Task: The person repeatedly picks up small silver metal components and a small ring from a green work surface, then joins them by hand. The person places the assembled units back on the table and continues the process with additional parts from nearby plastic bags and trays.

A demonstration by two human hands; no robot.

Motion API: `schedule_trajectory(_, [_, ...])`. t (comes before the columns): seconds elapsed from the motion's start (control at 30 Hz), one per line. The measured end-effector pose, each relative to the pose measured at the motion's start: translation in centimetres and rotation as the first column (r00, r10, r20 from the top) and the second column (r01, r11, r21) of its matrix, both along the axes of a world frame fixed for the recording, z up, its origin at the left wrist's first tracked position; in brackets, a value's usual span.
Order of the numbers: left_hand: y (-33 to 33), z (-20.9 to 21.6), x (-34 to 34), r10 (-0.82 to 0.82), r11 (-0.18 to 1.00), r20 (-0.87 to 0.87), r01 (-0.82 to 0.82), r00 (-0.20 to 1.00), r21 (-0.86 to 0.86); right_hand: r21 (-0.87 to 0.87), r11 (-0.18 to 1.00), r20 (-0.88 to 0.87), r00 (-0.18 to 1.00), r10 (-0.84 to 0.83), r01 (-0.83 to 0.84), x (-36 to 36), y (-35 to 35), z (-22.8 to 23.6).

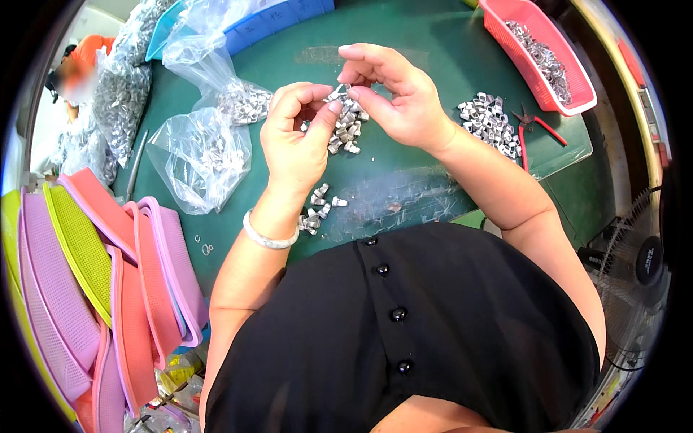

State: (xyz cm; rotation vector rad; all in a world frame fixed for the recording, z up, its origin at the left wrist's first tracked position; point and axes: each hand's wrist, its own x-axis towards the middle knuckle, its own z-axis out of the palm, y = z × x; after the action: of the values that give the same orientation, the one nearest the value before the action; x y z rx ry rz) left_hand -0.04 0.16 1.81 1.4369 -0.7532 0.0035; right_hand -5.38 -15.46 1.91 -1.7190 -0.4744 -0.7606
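Note:
Above the middle of the green table, my left hand (297,141) and my right hand (404,97) meet at the fingertips. Between the left thumb and index finger is a small silver metal part (337,94). My right thumb is pressed in close beside it, and its index finger is raised apart. A thin pale bit shows at the right fingertips, too small to make out. Right below lies a pile of small silver metal parts (350,126), partly hidden by the hands. A smaller cluster of the same parts (315,216) lies near my left wrist.
On the right are another heap of metal parts (491,119), red-handled pliers (527,130) and a pink basket (581,97) of metal pieces. Clear plastic bags (202,159) lie left. Stacked colored baskets (79,267) stand far left; a fan (635,281) is at right.

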Motion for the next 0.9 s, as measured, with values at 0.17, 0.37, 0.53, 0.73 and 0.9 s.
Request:
schedule_trajectory(0.17, [0.2, 1.0, 0.5, -0.003, 0.999, 0.176, -0.006, 0.984, 0.05, -0.015, 1.0, 0.04, 0.999, -0.021, 0.021, 0.0, 0.0, 1.3])
schedule_trajectory(0.37, [0.1, 1.8, 0.7, 0.063, 0.998, 0.252, -0.062, 0.966, -0.012, -0.086, 0.995, 0.09, 0.995, -0.041, 0.049, 0.2, 0.0, 2.8])
schedule_trajectory(0.53, [0.6, 1.9, 1.2, 0.042, 0.999, 0.348, -0.042, 0.936, -0.008, -0.091, 0.991, 0.163, 0.983, -0.088, 0.103, 0.3, 0.8, 3.7])
schedule_trajectory(0.73, [0.5, 2.0, 1.3, 0.08, 0.995, 0.305, -0.059, 0.949, -0.076, -0.103, 0.987, 0.186, 0.977, -0.102, 0.123, 0.5, 1.3, 4.3])
schedule_trajectory(0.9, [0.9, 1.6, 1.3, 0.075, 0.994, 0.275, -0.049, 0.958, -0.098, -0.104, 0.989, 0.18, 0.98, -0.088, 0.108, 0.8, 1.7, 4.3])
